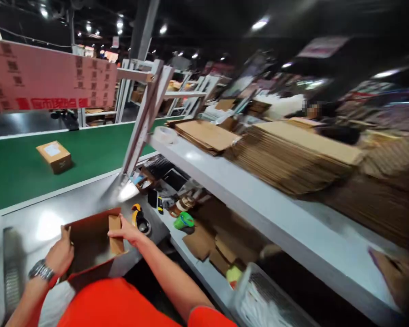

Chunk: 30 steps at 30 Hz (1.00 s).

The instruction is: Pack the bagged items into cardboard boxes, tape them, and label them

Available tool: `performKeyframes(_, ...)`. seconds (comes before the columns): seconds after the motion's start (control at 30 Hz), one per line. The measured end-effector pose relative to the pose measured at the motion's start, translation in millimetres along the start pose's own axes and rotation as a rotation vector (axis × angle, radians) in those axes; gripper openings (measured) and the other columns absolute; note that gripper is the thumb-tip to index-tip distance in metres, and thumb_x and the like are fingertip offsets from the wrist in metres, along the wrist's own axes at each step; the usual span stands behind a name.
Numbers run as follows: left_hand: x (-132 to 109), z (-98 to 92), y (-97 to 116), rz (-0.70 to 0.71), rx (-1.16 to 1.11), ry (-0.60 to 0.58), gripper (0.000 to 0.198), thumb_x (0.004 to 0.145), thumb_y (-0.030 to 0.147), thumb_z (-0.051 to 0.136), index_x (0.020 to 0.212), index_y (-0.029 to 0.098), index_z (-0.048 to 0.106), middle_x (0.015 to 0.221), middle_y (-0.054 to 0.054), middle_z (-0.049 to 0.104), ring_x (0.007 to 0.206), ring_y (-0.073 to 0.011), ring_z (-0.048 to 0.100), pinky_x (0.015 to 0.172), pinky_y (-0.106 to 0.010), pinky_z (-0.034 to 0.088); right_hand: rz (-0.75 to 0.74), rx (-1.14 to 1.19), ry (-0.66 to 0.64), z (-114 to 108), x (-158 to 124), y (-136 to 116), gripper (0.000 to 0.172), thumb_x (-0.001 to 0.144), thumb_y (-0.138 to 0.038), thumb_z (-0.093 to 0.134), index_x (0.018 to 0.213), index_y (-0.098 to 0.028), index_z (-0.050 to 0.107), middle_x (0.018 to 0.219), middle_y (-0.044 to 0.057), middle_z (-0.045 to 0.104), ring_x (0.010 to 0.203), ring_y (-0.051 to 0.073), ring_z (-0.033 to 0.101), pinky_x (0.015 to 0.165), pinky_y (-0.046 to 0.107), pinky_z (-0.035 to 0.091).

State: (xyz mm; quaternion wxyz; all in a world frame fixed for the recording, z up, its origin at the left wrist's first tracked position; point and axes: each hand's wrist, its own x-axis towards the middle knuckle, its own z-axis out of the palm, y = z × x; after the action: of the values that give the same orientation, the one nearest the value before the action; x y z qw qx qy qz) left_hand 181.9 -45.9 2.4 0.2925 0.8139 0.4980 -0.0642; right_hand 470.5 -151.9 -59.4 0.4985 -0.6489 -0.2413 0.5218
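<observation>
An open cardboard box (88, 222) is held in front of my body at the edge of the metal worktop (30, 231). My left hand (60, 255) grips its left side, with a watch (42, 270) on that wrist. On the opposite side, my right hand (127, 230) pinches the right wall and a short flap (116, 240). Part of the bottom looks open or pale; I cannot make out which. Just beyond my right hand lies a tape dispenser (141, 220) with an orange part.
A taped carton (56, 156) with a white label lies on the green conveyor (98, 145). To the right, a grey shelf (225, 175) carries flat cardboard stacks (293, 154) and a tape roll (165, 135). Below are a green container (184, 220) and a plastic bin (259, 295).
</observation>
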Motion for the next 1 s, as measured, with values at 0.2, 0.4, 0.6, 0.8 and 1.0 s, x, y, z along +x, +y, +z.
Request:
performKeyframes(0.2,-41,-18.7,38,-0.094,0.034,0.118,0.076,0.116,0.037,0.039,0.176,-0.008,0.031,0.152,-0.038,0.071,0.125,-0.0391,0.083,0.104,-0.044,0.063,-0.165,0.017,0.049,38,-3,15,0.093,0.058,-0.036,0.098,0.143,-0.027,0.059,0.134,0.01,0.079,0.127,0.035,0.074,0.121,0.055,0.057)
performKeyframes(0.4,-75,6.4,41,0.1,0.224,0.058,0.081,0.107,0.074,0.058,0.151,0.007,0.073,0.163,-0.032,0.065,0.155,-0.0476,0.06,0.123,-0.053,0.054,-0.179,-0.077,0.067,32,-1,14,0.088,0.065,-0.038,0.089,0.147,-0.025,0.06,0.14,0.012,0.079,0.131,0.034,0.074,0.122,0.052,0.055)
performKeyframes(0.6,-36,-1.0,38,0.071,0.264,0.101,0.065,0.106,0.076,0.062,0.119,0.017,0.085,0.129,-0.027,0.081,0.146,-0.0479,0.059,0.13,-0.07,0.038,-0.006,0.031,-0.029,17,5,13,0.08,0.062,-0.042,0.09,0.136,-0.028,0.066,0.12,0.007,0.082,0.117,0.035,0.078,0.107,0.051,0.062)
performKeyframes(0.8,-8,18.5,17,-0.202,-0.057,0.411,0.131,0.067,0.065,0.107,0.168,0.008,0.047,0.153,-0.031,0.062,0.142,-0.0478,0.064,0.119,-0.056,0.055,0.088,0.157,-0.085,1,6,-10,0.058,0.064,-0.059,0.096,0.107,-0.026,0.075,0.11,0.006,0.085,0.108,0.03,0.078,0.083,0.038,0.064)
performKeyframes(1.0,-12,32.9,6,-0.269,-0.196,0.433,0.161,0.07,0.066,0.106,0.182,-0.001,0.01,0.169,-0.039,0.047,0.148,-0.0519,0.063,0.114,-0.048,0.059,-0.031,0.297,-0.032,16,6,-5,0.057,0.071,-0.077,0.085,0.095,-0.026,0.078,0.121,0.011,0.086,0.122,0.035,0.076,0.105,0.047,0.061)
